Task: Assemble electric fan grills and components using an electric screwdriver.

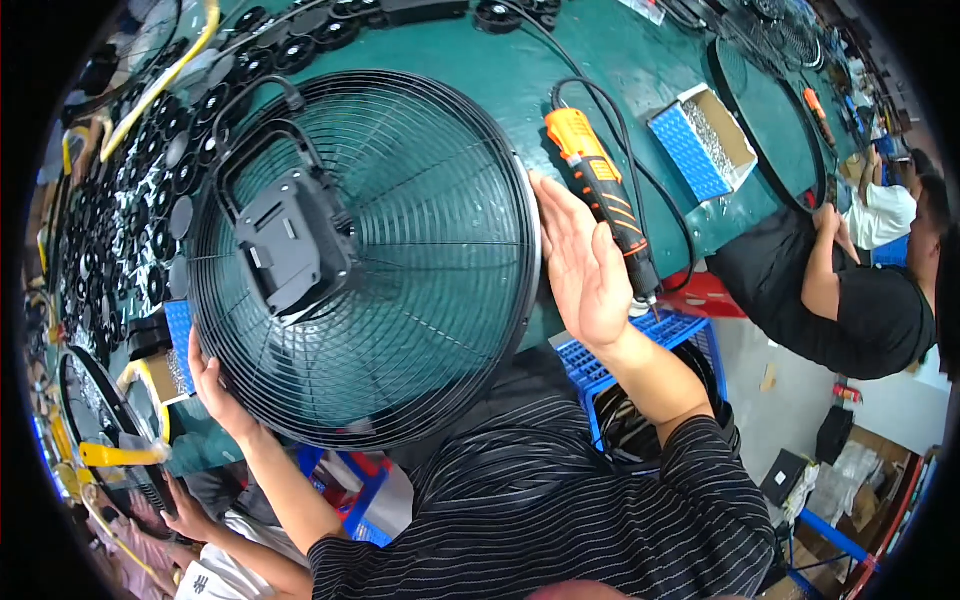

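Observation:
A large round fan [440,300] with a black wire guard is in front of me, a dark box-shaped housing [290,240] at its centre. My left hand [215,390] grips the guard's lower left rim, some fingers hidden behind the wires. On the opposite side, my right hand [583,270] supports the right rim, fingers extended along the edge and thumb apart. Just beyond that hand lies an orange and black power screwdriver [600,185] with a cable, its tip toward the table's near edge.
An open blue box of screws [705,145] lies right of the screwdriver; another blue box [180,345] is at left. Many black round parts [160,190] crowd the green table [480,75]. A blue crate [650,345] stands below. Co-workers sit at right [860,300] and lower left [240,550].

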Available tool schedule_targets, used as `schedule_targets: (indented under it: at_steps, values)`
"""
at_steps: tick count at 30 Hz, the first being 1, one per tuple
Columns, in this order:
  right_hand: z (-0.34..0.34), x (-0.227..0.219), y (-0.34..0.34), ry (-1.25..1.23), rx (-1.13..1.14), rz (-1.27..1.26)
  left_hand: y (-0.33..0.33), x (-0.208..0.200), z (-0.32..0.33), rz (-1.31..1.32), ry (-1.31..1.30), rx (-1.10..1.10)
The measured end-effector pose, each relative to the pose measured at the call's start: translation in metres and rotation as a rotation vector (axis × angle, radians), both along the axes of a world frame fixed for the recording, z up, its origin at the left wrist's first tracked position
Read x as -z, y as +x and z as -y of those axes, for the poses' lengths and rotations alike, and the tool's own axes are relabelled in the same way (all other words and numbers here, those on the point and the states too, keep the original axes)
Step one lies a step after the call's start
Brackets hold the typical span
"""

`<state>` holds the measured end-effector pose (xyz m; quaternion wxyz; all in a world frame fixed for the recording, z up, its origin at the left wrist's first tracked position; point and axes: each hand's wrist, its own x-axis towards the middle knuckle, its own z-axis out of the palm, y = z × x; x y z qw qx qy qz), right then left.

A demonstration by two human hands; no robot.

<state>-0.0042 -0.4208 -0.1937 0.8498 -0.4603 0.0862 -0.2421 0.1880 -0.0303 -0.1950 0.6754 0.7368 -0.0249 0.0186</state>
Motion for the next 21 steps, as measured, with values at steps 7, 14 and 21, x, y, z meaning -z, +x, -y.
schedule_targets:
  at_steps: [7,14,21]
  values:
    - [0.002,-0.005,-0.021,-0.044,-0.115,0.023,-0.003,0.002,-0.02,-0.042,-0.089,0.118]
    - [-0.006,-0.003,-0.053,-0.178,-0.119,-0.017,-0.001,-0.006,-0.037,-0.061,0.034,0.111]
    - [-0.001,-0.013,-0.041,-0.772,0.011,-0.18,0.003,0.002,-0.064,-0.001,0.095,0.144]
